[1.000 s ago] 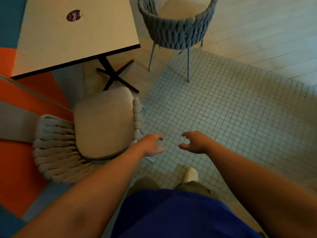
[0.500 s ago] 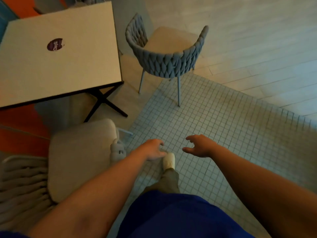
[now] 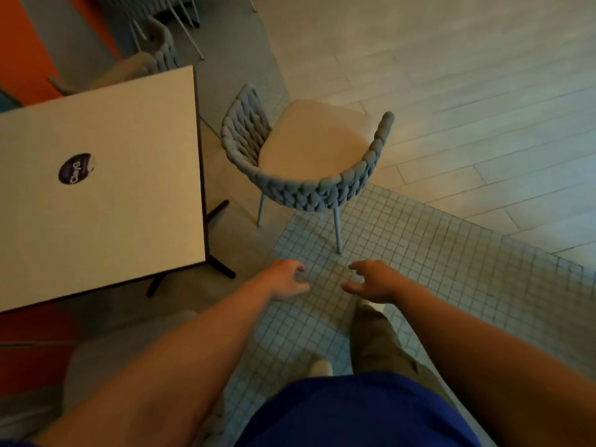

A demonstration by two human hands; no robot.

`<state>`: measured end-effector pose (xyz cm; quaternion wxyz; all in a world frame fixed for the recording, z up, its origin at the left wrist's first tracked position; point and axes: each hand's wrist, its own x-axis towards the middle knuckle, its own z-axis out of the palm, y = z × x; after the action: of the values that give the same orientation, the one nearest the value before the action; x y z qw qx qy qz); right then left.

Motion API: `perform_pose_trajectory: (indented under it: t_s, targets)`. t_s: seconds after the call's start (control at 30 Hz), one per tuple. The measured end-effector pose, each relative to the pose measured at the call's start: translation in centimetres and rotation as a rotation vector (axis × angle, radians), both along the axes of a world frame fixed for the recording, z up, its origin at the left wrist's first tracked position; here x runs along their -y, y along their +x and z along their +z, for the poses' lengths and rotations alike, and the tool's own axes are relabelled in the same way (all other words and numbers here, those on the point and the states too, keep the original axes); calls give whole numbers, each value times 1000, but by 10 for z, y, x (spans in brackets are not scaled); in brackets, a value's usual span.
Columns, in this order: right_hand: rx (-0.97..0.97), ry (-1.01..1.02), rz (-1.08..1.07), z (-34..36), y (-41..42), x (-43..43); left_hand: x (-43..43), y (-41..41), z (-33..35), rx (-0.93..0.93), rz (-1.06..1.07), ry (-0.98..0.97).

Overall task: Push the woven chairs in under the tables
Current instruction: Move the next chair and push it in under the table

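We hover left hand and right hand short of chair, fingers loosely curled, holding nothing. Chair stands beside tabletop, pulled out, askew. We judge it light on thin legs, weave soft over stiff frame; best hold is back rim.

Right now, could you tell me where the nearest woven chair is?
Head view: the woven chair stands centre, right of the table, beyond the left hand and right hand.
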<state>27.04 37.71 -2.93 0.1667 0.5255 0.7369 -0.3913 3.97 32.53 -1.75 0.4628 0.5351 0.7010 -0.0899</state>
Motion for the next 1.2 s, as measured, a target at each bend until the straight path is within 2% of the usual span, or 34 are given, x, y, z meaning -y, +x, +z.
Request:
perform_pose_trajectory:
  t_s: [0.27, 0.4, 0.47, 0.6, 0.8, 1.0, 1.2]
  targets:
    - [-56, -69, 67, -8, -22, -146, -117, -20, -4, 25, 221, -41]
    - [-101, -148, -29, -18, -38, -195, -166, -43, -7, 62, 450, -6]
    - [-145, -207, -167, -23, -49, -211, -189, -61, -12, 88, 605, 8]
    - [-343, -516, -795, -32, -83, -235, -225, -106, -31, 186, 1015, -35]
    - [-575, -762, -1409, -61, -138, -254, -266, -166, -66, 385, 1325, -124]
    - [-694, -750, -1717, -101, -172, -259, -298, -210, -112, 576, 1520, -81]
    - [-687, -646, -1860, -129, -187, -272, -324, -225, -141, 557, 1569, -70]
